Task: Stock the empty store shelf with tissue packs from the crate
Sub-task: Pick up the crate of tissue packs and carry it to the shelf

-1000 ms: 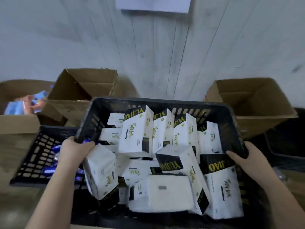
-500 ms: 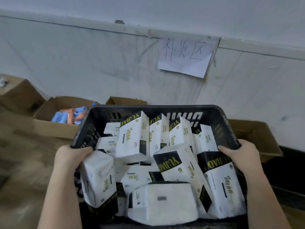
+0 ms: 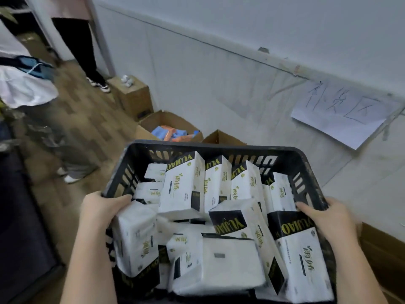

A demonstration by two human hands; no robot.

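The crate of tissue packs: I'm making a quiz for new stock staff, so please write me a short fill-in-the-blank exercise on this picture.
1. The left hand and the right hand each grip a side rim of the black ____.
2. The tissue packs are mostly ____ with black ends.
3. The sheet of paper with handwriting is stuck on the ____.
4. The open cardboard box behind the crate holds blue and ____ items.

Missing words: crate; white; wall; orange
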